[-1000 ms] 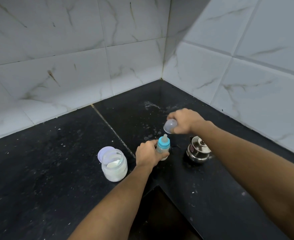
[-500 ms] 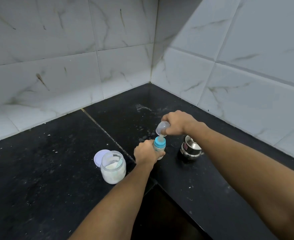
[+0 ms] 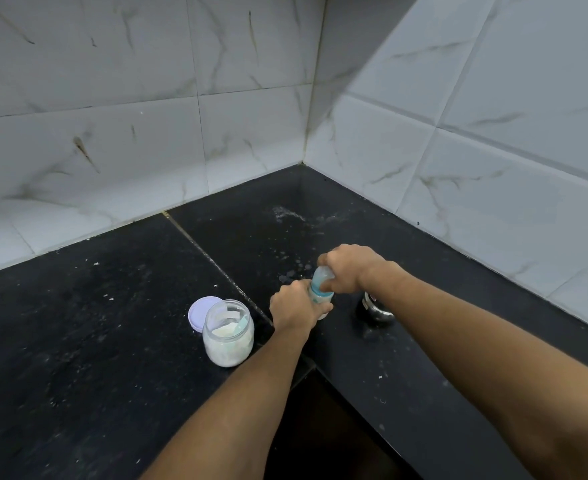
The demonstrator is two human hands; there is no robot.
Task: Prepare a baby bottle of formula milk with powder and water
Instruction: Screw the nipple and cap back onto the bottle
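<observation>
A small baby bottle [image 3: 320, 299] with a blue collar stands upright on the black counter [image 3: 112, 341]. My left hand [image 3: 294, 308] is wrapped around its body. My right hand [image 3: 349, 268] holds a clear dome cap [image 3: 321, 277] down over the bottle's top, so the teat is hidden. To the left stands an open glass jar [image 3: 228, 332] with white formula powder and a scoop inside. Its pale lilac lid [image 3: 202, 313] lies flat just behind it.
A small steel pot [image 3: 375, 308] sits right of the bottle, partly hidden by my right forearm. White tiled walls meet in a corner behind. Spilled powder and drops mark the counter [image 3: 285, 216] near the corner. A dark gap [image 3: 320, 427] opens below the counter's inner edge.
My right hand has brought the clear cap down from above the bottle onto its top. My left hand has kept its hold on the bottle.
</observation>
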